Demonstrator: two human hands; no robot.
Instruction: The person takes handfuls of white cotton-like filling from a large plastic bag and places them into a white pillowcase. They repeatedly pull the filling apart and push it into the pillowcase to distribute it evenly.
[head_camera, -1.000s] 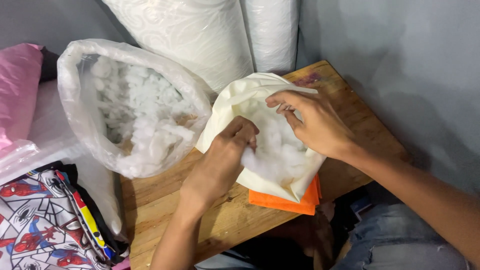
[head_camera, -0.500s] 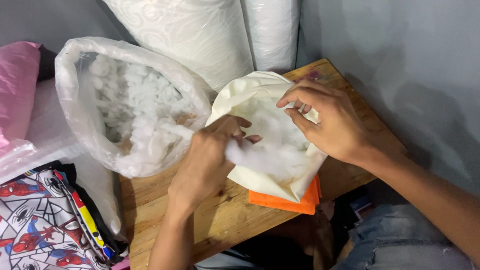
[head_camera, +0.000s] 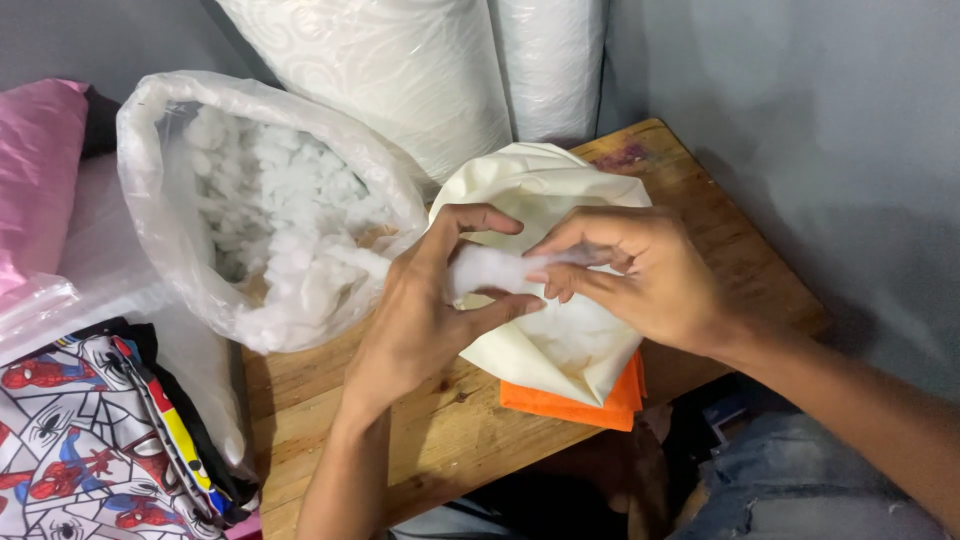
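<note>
A cream fabric cover (head_camera: 540, 185) lies on a wooden table (head_camera: 330, 400), on top of an orange cloth (head_camera: 570, 405). Above the cover, my left hand (head_camera: 425, 310) and my right hand (head_camera: 640, 275) meet and both pinch a tuft of white fibre stuffing (head_camera: 490, 268) between their fingers. More of the same stuffing shows inside the cover below the hands. A large clear plastic bag (head_camera: 165, 190) full of white stuffing lumps stands open just left of my left hand.
Two white quilted rolls (head_camera: 400, 60) lean against the grey wall behind the table. A pink plastic bag (head_camera: 40, 170) and a printed cartoon fabric (head_camera: 70, 430) lie at the left. My jeans-clad knee (head_camera: 790, 480) is at the lower right.
My left hand came out of the cover's opening and rose. Both hands moved together above the cover and now hold a stuffing tuft between them.
</note>
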